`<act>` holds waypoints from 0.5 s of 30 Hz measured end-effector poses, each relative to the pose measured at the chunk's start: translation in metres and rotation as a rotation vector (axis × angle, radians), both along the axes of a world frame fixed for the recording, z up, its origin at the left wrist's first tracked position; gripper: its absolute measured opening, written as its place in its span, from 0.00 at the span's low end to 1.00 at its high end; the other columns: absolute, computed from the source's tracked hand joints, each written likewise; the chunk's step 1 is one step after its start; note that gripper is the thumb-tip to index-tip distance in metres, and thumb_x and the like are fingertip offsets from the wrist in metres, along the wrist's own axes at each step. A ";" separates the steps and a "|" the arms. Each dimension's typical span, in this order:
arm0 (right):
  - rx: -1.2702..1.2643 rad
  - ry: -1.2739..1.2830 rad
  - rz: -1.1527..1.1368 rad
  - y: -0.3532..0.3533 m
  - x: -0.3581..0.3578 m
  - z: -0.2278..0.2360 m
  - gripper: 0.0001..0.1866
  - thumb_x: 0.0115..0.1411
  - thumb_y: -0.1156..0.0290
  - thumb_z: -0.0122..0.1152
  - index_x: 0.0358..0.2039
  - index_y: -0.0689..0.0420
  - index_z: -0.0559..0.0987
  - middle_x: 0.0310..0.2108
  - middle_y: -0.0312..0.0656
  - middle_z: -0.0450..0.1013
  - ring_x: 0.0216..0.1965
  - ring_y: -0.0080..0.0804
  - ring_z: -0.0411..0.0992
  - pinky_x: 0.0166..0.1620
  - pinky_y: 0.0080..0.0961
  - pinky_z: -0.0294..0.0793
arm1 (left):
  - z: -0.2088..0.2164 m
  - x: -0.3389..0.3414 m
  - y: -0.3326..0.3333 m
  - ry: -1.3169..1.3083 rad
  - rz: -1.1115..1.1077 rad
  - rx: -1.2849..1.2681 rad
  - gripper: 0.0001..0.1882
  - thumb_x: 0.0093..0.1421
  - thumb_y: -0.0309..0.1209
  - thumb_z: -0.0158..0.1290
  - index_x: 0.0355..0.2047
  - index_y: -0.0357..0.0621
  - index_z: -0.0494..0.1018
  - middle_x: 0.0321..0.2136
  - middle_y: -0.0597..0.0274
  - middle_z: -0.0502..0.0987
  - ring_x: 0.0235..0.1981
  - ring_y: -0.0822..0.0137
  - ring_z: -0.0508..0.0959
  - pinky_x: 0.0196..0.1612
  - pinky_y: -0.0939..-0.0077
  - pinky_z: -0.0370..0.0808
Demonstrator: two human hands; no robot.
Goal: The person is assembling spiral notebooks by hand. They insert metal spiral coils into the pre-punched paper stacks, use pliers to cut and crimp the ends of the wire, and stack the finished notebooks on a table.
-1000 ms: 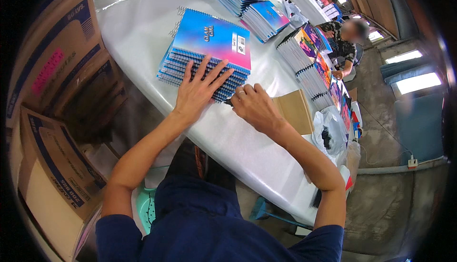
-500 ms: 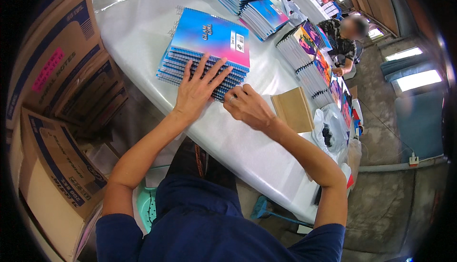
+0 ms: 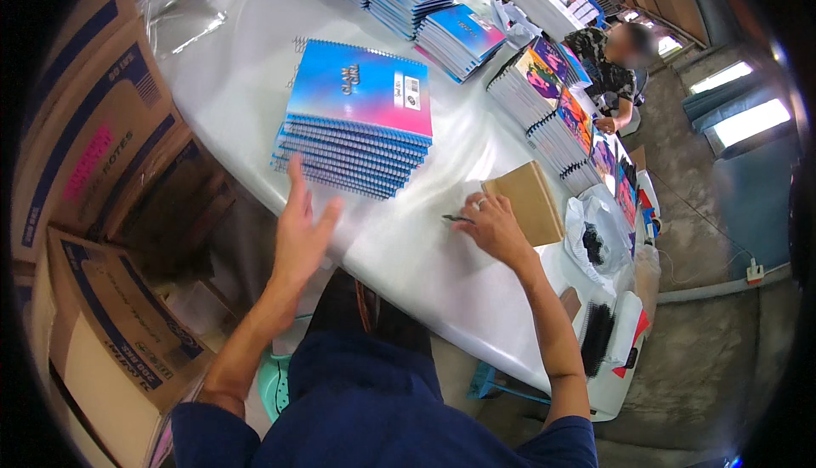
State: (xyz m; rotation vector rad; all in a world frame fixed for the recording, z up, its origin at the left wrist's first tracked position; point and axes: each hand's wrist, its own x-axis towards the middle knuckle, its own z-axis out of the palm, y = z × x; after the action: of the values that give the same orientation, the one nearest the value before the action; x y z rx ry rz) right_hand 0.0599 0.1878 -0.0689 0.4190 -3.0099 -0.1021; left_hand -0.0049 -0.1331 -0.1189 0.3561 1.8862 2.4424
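Note:
A stack of spiral notebooks [image 3: 361, 85] with blue and pink covers lies on the white-covered table, its wire-bound edges fanned toward me. Just off the near left side of this stack is my left hand [image 3: 304, 234], its fingers apart and holding nothing; motion smears it a little. My right hand [image 3: 497, 228] is to the right of the stack, over the table beside a brown board [image 3: 531, 200]. Between its closed fingers is a slim dark tool [image 3: 459, 218], its tip pointing left toward the notebooks. The tool's exact kind is too small to make out.
More blue notebooks [image 3: 459, 34] are piled at the back. Stacks with colourful covers [image 3: 544, 85] line the right, near a seated person [image 3: 608, 68]. A plastic bag [image 3: 586, 234] and black binding pieces [image 3: 597, 340] lie at right. Cardboard boxes [image 3: 119, 315] stand at left.
My left hand has lifted off the notebooks' wire edges and pulled back toward me. My right hand has moved right, away from the stack, and the dark tool now shows in it.

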 end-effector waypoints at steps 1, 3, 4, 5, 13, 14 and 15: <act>-0.123 0.020 0.007 0.007 -0.010 0.000 0.16 0.62 0.61 0.56 0.43 0.59 0.76 0.44 0.50 0.73 0.46 0.44 0.71 0.50 0.38 0.66 | -0.005 0.001 -0.005 -0.097 -0.003 0.072 0.38 0.64 0.30 0.52 0.68 0.36 0.44 0.70 0.54 0.44 0.69 0.60 0.48 0.68 0.64 0.48; -0.694 -0.050 -0.165 0.011 -0.058 -0.003 0.22 0.66 0.55 0.50 0.48 0.62 0.74 0.46 0.51 0.73 0.48 0.43 0.72 0.52 0.39 0.68 | -0.008 0.000 -0.011 -0.290 -0.004 0.210 0.35 0.68 0.34 0.48 0.68 0.35 0.44 0.69 0.57 0.48 0.68 0.63 0.50 0.67 0.66 0.49; -0.897 -0.060 -0.202 0.016 -0.087 -0.006 0.28 0.68 0.50 0.44 0.52 0.63 0.72 0.48 0.51 0.73 0.48 0.42 0.72 0.52 0.38 0.69 | -0.002 -0.002 -0.008 -0.320 -0.007 0.249 0.34 0.68 0.36 0.47 0.68 0.35 0.45 0.67 0.58 0.50 0.67 0.64 0.52 0.67 0.67 0.50; -1.105 -0.066 -0.235 0.020 -0.115 -0.013 0.33 0.69 0.44 0.38 0.55 0.63 0.71 0.51 0.51 0.73 0.49 0.42 0.73 0.52 0.37 0.70 | 0.008 -0.004 -0.004 -0.348 -0.012 0.282 0.34 0.69 0.37 0.45 0.68 0.35 0.45 0.66 0.58 0.52 0.66 0.65 0.53 0.67 0.68 0.50; -1.587 -0.655 -0.246 -0.011 -0.187 -0.031 0.49 0.62 0.31 0.17 0.60 0.63 0.66 0.52 0.46 0.71 0.51 0.36 0.70 0.57 0.34 0.68 | 0.002 -0.035 -0.012 -0.487 0.034 0.226 0.33 0.69 0.47 0.43 0.65 0.37 0.53 0.61 0.63 0.61 0.60 0.67 0.62 0.63 0.70 0.57; -1.649 -0.654 -0.210 -0.007 -0.177 -0.033 0.47 0.63 0.32 0.17 0.61 0.62 0.64 0.52 0.46 0.70 0.51 0.36 0.70 0.59 0.34 0.67 | -0.003 -0.047 -0.016 -0.490 0.021 0.157 0.33 0.69 0.48 0.42 0.65 0.37 0.54 0.60 0.62 0.62 0.59 0.67 0.63 0.63 0.70 0.59; -1.685 -0.676 -0.197 -0.007 -0.165 -0.036 0.47 0.63 0.32 0.17 0.61 0.62 0.63 0.53 0.46 0.70 0.52 0.36 0.69 0.59 0.34 0.66 | -0.005 -0.059 -0.021 -0.494 0.015 0.090 0.34 0.69 0.49 0.42 0.65 0.37 0.55 0.59 0.62 0.63 0.58 0.67 0.65 0.62 0.70 0.60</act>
State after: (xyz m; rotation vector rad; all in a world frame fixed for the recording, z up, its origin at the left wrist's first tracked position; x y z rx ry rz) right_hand -0.1054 0.1805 -0.1051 -0.0953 -2.3003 2.5894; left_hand -0.0644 -0.1543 -0.1241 -0.2436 1.5749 2.3403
